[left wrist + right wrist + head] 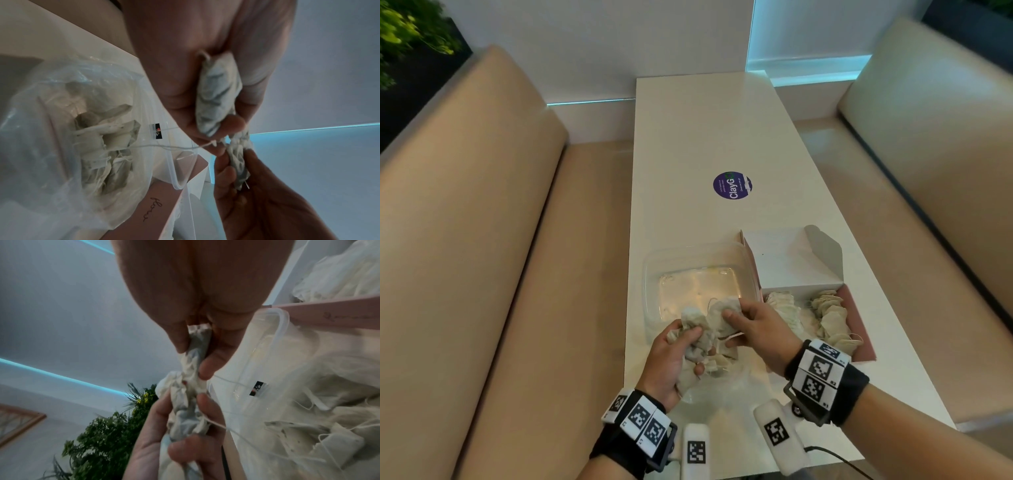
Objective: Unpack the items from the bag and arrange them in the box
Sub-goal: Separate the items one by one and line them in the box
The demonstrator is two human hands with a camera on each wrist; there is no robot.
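A person's left hand (671, 356) grips a crumpled clump of tea bags (698, 339) at lower centre of the head view, fingers curled tight round it, while the right hand (753, 329) pinches one tea bag (726, 310) at the clump's upper end between thumb and fingertips, apparently to draw it free. Both hands hover above the near rim of a clear plastic container (654, 274) on the white worktop (705, 137). The clear plastic bag (61, 129), still holding more tea bags and a tangle of strings, lies on the worktop below the hands, toward the bottom of the head view. The pink-sided box (856, 308), flap open, sits at right centre of that view just beside the container, with two rows of tea bags already stacked inside.

The risk lies in the threads: in the left wrist view a thin string (164, 147) runs from the held clump down toward the bag. A hard pull could, by this reading, drag further bags out onto the worktop, snap a tag off or tear the thin paper and spill tea. Loose bags at the bottom of the left hand's grip could also slip and drop short of the box
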